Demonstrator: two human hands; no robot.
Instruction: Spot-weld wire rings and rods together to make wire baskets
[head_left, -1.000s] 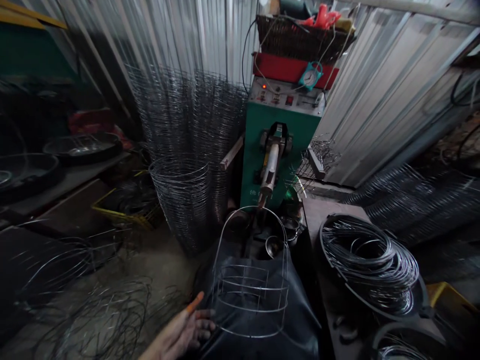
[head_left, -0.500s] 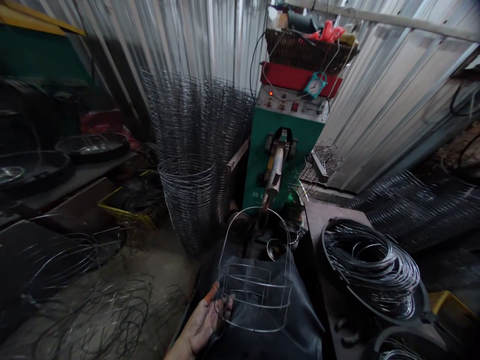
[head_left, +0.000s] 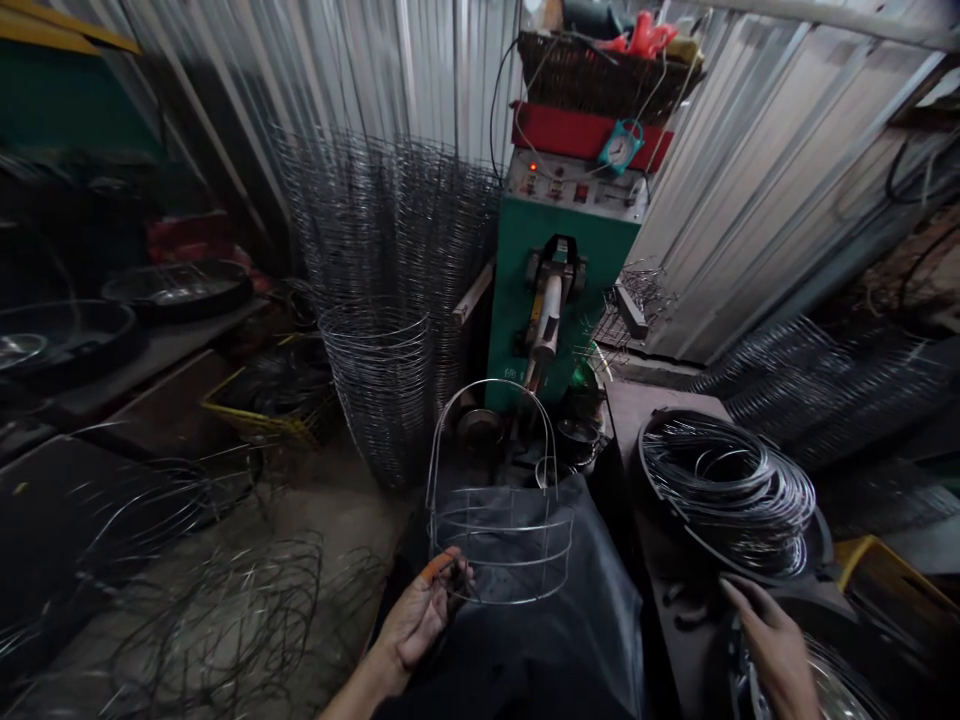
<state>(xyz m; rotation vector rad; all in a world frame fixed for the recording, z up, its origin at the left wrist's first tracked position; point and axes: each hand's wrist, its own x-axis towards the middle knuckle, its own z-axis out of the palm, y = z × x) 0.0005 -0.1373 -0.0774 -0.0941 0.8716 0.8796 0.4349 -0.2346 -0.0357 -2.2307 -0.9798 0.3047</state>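
My left hand [head_left: 424,612] is closed on the lower left side of a wire basket frame [head_left: 499,565], thumb and fingers pinching the thin wire. The frame has curved horizontal wires, short uprights and a tall arched handle, and is held above the dark apron [head_left: 585,620] over my lap. An orange band wraps a digit of this hand. At the lower right, my right hand [head_left: 776,645] is over a black tray [head_left: 847,650] of wire rings. One digit stretches forward, the hand looks open, and its other fingers are partly hidden.
Ahead stands a green machine [head_left: 566,300] with a metal arm. Tall stacks of wire rings [head_left: 375,390] rise left of it. On the right bench, another tray holds wire hoops [head_left: 735,500]. Loose wire pieces [head_left: 225,610] cover the floor at left, near a yellow crate [head_left: 262,415].
My right hand has come into view at the lower right, over the near tray. The wire basket frame, still in my left hand, has turned and shifted slightly up and left. The view has also shifted.
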